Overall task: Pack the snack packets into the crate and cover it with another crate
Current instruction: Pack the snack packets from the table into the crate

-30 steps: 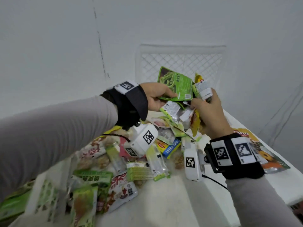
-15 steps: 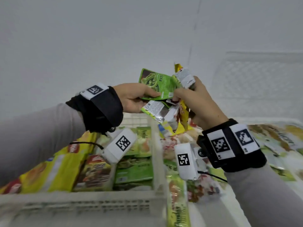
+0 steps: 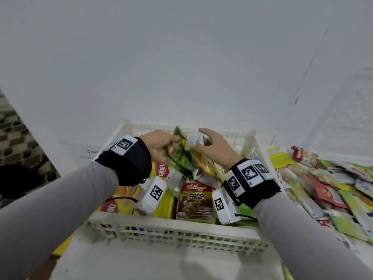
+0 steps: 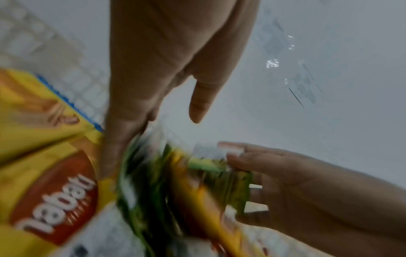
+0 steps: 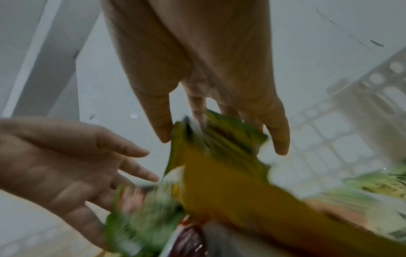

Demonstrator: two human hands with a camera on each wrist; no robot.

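Note:
A bundle of green and yellow snack packets (image 3: 185, 156) hangs over the white lattice crate (image 3: 175, 235), blurred in both wrist views. My left hand (image 3: 171, 144) touches its left side with straight fingers (image 4: 123, 139). My right hand (image 3: 199, 138) is on its right side, fingers spread and straight (image 5: 279, 139), thumb lifted. Neither hand curls round the packets (image 4: 197, 182) (image 5: 219, 165). Inside the crate lie yellow Nabati packs (image 3: 161, 170) and a Kellogg's Coco Pops packet (image 3: 194, 201).
A heap of loose snack packets (image 3: 323, 188) covers the table to the right of the crate. A second pale lattice crate (image 3: 361, 102) shows faintly against the wall at far right. White wall behind; patterned floor (image 3: 16, 138) at left.
Both hands carried the bundle left from the table's heap to above the crate and lowered it. Their grip has loosened: the fingers now lie straight and the packets are slipping down.

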